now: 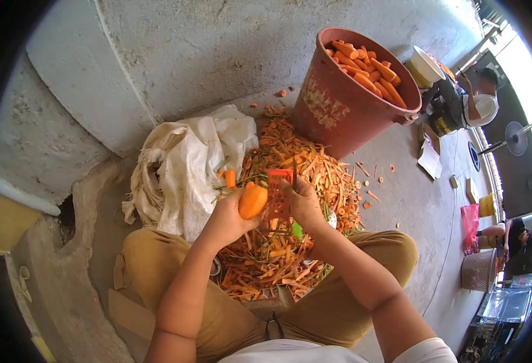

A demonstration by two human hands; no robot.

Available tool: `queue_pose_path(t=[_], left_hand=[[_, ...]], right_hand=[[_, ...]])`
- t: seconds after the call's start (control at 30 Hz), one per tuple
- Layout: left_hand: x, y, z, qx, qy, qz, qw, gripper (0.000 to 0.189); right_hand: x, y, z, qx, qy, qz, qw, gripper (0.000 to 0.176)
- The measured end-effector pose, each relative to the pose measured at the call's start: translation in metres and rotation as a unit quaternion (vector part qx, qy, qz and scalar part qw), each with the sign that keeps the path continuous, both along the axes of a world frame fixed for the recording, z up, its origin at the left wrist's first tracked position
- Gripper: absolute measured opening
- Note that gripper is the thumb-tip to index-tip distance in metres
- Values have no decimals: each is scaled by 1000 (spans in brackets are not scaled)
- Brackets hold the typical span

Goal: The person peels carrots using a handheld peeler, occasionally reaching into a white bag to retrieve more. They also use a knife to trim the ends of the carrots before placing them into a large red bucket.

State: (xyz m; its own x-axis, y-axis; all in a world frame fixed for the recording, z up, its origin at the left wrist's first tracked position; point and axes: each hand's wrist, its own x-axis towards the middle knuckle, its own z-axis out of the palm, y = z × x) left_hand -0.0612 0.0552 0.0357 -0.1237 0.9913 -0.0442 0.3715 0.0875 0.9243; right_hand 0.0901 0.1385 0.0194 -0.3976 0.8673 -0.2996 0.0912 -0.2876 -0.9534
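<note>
A thick peeled carrot (pixel 253 201) is gripped in my left hand (pixel 225 219), its rounded end pointing up. My right hand (pixel 305 202) is closed on a flat red tool (pixel 280 176) with rows of small holes, held upright just right of the carrot. A thin dark strip stands by the right fingertips; I cannot tell whether it belongs to the red tool. Below both hands spreads a heap of carrot peelings (pixel 260 269), with cut ends and green stems mixed in. A short carrot piece (pixel 231 178) lies beyond my left hand.
A large red bin (pixel 320 115) full of carrots stands at the back right of the heap. To the left lies a crumpled white sack (pixel 184 175). Farther right are a seated person (pixel 481 106), another person (pixel 511 236), a fan (pixel 516 138) and a basket (pixel 478 270).
</note>
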Motion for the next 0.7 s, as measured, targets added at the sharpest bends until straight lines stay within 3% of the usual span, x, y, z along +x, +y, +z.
queue_pose_path(t=[0.1,0.2,0.27,0.47,0.7], left_hand=[[-4,2,7,1,42,23,999,41],[-3,1,11,-10,53,26,998,44],[-2,0,11,-1,65,23,998,47],[0,2,6,27,100,11,995,53],[4,-1,2,55,154,14,987,50]], right_hand=[[8,1,10,90,-124,106,982,19],[12,-4,12,202,-255,209,922,17],[7,-11,33,220,-346,233,882,16],[9,-10,23,222,-331,236,886,18],[5,-10,18,142,-345,222,901,17]])
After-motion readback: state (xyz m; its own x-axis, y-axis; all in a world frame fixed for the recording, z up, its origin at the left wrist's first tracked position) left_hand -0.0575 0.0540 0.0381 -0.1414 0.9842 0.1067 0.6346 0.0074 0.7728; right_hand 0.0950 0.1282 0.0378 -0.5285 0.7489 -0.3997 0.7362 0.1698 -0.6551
